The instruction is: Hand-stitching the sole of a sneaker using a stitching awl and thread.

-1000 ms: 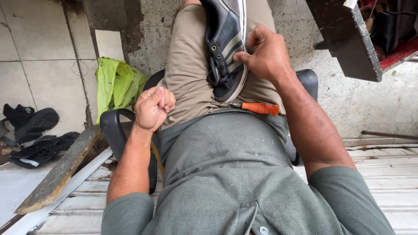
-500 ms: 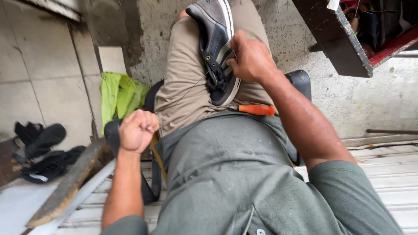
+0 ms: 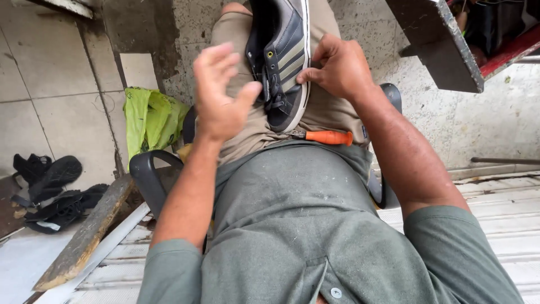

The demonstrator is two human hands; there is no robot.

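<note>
Grey striped sneaker (image 3: 284, 62) lies on the person's lap; right hand (image 3: 337, 67) pinches its sole edge, apparently firmly; left hand (image 3: 219, 93) hovers open beside it, empty; orange-handled tool (image 3: 326, 137) rests below.

One view only: a head-worn camera, looking steeply down the wearer's own torso and lap from close range. The grey shirt (image 3: 292, 225) fills the lower centre of the frame, with both forearms entering from the bottom corners and running up toward the top. The left hand (image 3: 222, 95) and right hand (image 3: 337, 67) sit in the upper middle, near the lens, over a shoe (image 3: 284, 62) on the thighs. The chair (image 3: 149, 174) edge shows at both sides. The floor (image 3: 50, 95) appears left, a bench (image 3: 444, 45) corner upper right. No second view shares the scene.
</note>
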